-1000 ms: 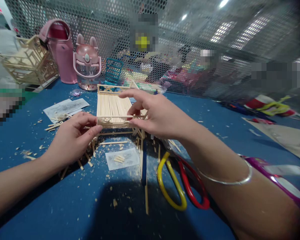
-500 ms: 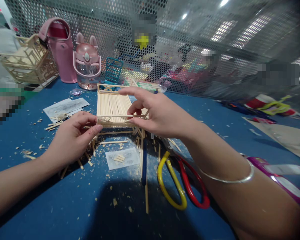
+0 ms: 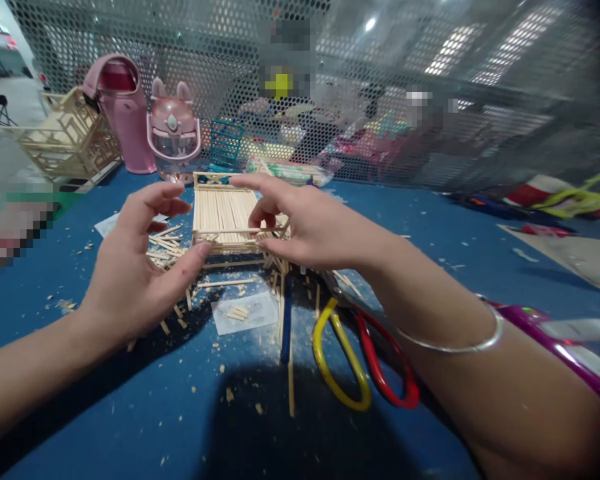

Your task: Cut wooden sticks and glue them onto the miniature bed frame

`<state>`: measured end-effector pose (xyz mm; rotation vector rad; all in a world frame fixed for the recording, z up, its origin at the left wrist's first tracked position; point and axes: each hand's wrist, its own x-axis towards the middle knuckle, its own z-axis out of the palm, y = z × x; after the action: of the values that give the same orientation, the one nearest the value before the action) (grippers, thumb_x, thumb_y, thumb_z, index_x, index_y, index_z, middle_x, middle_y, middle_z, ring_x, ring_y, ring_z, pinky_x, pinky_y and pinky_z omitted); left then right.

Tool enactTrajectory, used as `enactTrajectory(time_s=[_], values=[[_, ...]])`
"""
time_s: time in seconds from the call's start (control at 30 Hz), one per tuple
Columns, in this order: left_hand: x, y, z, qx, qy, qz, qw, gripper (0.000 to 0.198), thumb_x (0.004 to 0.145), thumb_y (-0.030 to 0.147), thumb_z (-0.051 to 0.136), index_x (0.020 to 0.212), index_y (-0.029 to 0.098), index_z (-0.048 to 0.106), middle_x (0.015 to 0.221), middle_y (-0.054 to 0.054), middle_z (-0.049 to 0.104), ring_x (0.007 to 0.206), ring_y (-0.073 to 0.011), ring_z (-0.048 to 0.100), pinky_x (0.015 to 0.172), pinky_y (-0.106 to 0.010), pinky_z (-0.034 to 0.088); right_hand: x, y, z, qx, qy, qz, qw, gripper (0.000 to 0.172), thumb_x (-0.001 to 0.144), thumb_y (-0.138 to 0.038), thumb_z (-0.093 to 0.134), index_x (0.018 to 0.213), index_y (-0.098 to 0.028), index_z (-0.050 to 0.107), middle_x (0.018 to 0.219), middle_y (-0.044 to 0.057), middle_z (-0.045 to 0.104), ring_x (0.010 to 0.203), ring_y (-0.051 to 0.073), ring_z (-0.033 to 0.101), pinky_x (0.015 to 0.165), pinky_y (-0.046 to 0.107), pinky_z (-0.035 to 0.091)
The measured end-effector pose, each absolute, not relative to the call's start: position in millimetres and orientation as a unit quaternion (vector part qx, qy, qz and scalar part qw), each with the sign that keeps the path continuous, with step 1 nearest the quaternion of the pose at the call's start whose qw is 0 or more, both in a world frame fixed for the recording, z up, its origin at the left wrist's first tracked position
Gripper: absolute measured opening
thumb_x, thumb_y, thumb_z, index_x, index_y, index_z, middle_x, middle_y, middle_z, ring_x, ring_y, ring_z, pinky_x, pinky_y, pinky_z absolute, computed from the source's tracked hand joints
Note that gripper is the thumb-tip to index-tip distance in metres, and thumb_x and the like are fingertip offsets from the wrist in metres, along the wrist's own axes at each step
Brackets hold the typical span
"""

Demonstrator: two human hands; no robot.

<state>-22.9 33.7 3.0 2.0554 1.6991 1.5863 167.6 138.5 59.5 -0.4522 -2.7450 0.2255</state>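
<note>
A small model built of thin wooden sticks [image 3: 225, 210] stands on the blue table, with a slatted deck and low railings. My right hand [image 3: 310, 223] grips its front right side between the thumb and the bent fingers, while the index finger stretches over the deck. The fingertips' exact contact is partly hidden. At the front left corner, my left hand [image 3: 140, 267] is open, fingers raised and apart from the thumb. Its thumb tip overlaps the corner; whether it touches cannot be told. Loose sticks [image 3: 165, 245] lie behind the left hand.
Scissors with yellow and red handles [image 3: 343, 360] lie in front of my right wrist. A paper slip [image 3: 245, 313] bears short stick pieces. Behind stand a pink bottle [image 3: 130, 127], a clear cup [image 3: 175, 140] and another stick model [image 3: 70, 140], before a perforated metal screen [image 3: 220, 67].
My left hand has let go of the model's front left corner and opened, fingers lifting up and apart. My right hand keeps its grip. The view has shifted slightly.
</note>
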Motion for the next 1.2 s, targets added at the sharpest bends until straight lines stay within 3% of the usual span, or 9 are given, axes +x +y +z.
enactTrajectory(time_s=[0.17, 0.27, 0.43, 0.63, 0.83, 1.2], values=[[-13, 43, 36, 0.728, 0.579, 0.366, 0.029, 0.046, 0.073, 0.034, 0.062, 0.116, 0.021, 0.050, 0.109, -0.007, 0.061, 0.098, -0.0260, 0.058, 0.085, -0.041, 0.046, 174, 130, 78, -0.199, -0.947, 0.043, 0.247, 0.050, 0.068, -0.010, 0.054, 0.118, -0.017, 0.051, 0.096, 0.004, 0.064, 0.080, 0.016, 0.057, 0.068, 0.029, 0.043], [-8, 54, 42, 0.748, 0.588, 0.300, 0.076, 0.043, 0.075, 0.036, 0.059, 0.113, 0.017, 0.054, 0.106, -0.009, 0.064, 0.095, -0.0250, 0.060, 0.079, -0.038, 0.048, 178, 119, 87, -0.264, -0.919, 0.021, 0.291, 0.033, 0.072, -0.010, 0.049, 0.102, -0.016, 0.060, 0.082, 0.003, 0.064, 0.072, 0.014, 0.055, 0.065, 0.027, 0.041], [-2, 67, 38, 0.780, 0.557, 0.263, 0.106, 0.051, 0.073, 0.028, 0.059, 0.121, 0.017, 0.048, 0.097, -0.007, 0.066, 0.085, -0.0204, 0.063, 0.074, -0.033, 0.049, 186, 104, 64, -0.302, -0.920, 0.029, 0.246, 0.020, 0.072, -0.012, 0.049, 0.081, -0.015, 0.066, 0.062, 0.001, 0.060, 0.060, 0.012, 0.051, 0.060, 0.026, 0.037], [-1, 70, 27, 0.765, 0.559, 0.305, 0.092, 0.049, 0.072, 0.024, 0.061, 0.120, 0.017, 0.050, 0.094, -0.008, 0.067, 0.079, -0.0198, 0.064, 0.070, -0.032, 0.050, 190, 99, 4, -0.256, -0.893, 0.042, 0.369, 0.026, 0.076, -0.013, 0.045, 0.095, -0.014, 0.062, 0.082, 0.006, 0.066, 0.072, 0.015, 0.058, 0.068, 0.028, 0.045], [4, 67, 25, 0.749, 0.569, 0.333, 0.072, 0.047, 0.072, 0.019, 0.063, 0.118, 0.019, 0.053, 0.092, -0.007, 0.070, 0.082, -0.0215, 0.066, 0.074, -0.034, 0.050, 185, 102, -12, -0.238, -0.891, 0.029, 0.384, 0.028, 0.076, -0.013, 0.046, 0.100, -0.012, 0.059, 0.092, 0.010, 0.066, 0.084, 0.018, 0.059, 0.077, 0.033, 0.047], [8, 68, 23, 0.736, 0.577, 0.350, 0.063, 0.042, 0.074, 0.018, 0.061, 0.116, 0.018, 0.057, 0.088, -0.006, 0.072, 0.078, -0.0201, 0.067, 0.078, -0.036, 0.051, 185, 102, -14, -0.238, -0.896, 0.005, 0.376, 0.032, 0.076, -0.012, 0.046, 0.105, -0.010, 0.059, 0.092, 0.011, 0.064, 0.086, 0.020, 0.057, 0.079, 0.035, 0.047]])
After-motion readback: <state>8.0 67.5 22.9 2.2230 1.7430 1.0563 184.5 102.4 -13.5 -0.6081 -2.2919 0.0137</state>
